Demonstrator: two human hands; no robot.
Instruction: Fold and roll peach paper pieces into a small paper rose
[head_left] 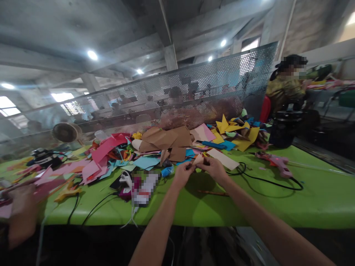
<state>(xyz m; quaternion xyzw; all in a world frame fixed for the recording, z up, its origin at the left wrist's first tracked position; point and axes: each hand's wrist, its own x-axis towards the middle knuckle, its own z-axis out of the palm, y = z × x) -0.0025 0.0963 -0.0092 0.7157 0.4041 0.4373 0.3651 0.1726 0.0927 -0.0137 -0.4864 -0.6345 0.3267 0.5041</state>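
Note:
Both my hands meet over the green table, closed on one small piece of pale pink paper that looks curled or folded. My left hand pinches its left side, while my right hand grips it from the right. Just behind the right hand lies a flat cream paper strip. A thin brown stick, perhaps a pencil, rests on the table below my hands. To the right sits a pink glue gun with a black cord and a clear glue stick at its rear.
Heaped coloured paper runs along the back, before a perforated metal screen. A power strip with cords, a yellow glue gun and a co-worker's hand are at left. Another person sits at far right.

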